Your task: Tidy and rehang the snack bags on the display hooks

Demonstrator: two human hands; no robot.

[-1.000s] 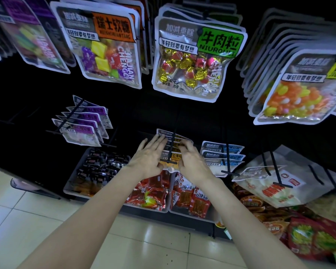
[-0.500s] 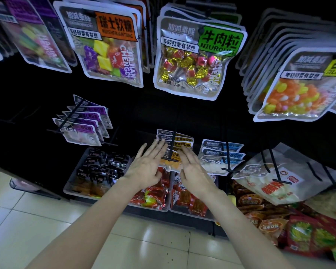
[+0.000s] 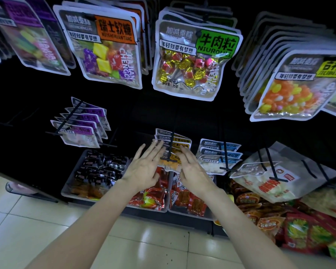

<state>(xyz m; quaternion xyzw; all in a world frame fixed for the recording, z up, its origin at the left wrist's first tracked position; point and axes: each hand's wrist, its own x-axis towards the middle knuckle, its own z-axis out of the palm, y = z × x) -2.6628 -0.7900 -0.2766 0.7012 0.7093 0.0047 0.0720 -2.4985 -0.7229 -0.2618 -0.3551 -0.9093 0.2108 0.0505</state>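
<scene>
Low on the dark display wall, at the middle of the lower row of hooks, a stack of yellow-labelled snack bags point(image 3: 174, 146) hangs on a black display hook point(image 3: 171, 144), and both hands are raised to it with fingers straight and spread. The left hand point(image 3: 145, 167) lies flat against the left edge of the stack, its fingertips point(image 3: 159, 144) reaching the upper bags; the right hand point(image 3: 192, 167) flanks the right edge in the same way. Neither hand curls round anything, and the two stay slightly apart with the hook's crossbar tip between them. The step in hand looks like squaring this stack, patting the bags into line along the hook, rather than lifting one off. The front bag droops lower than those behind and its bottom edge looks rumpled, so the next move probably calls for a light inward press from both sides and a nudge toward the wall, gentle enough not to slide the front bag off the hook's end. To the right hang blue-labelled bags point(image 3: 219, 154), already fairly even; to the left hang purple-labelled bags point(image 3: 81, 125), fanned out along their hook and likely in need of the same attention. Below, plastic trays point(image 3: 66, 191) hold small packets, and overhead hang larger candy bags point(image 3: 194, 61).
</scene>
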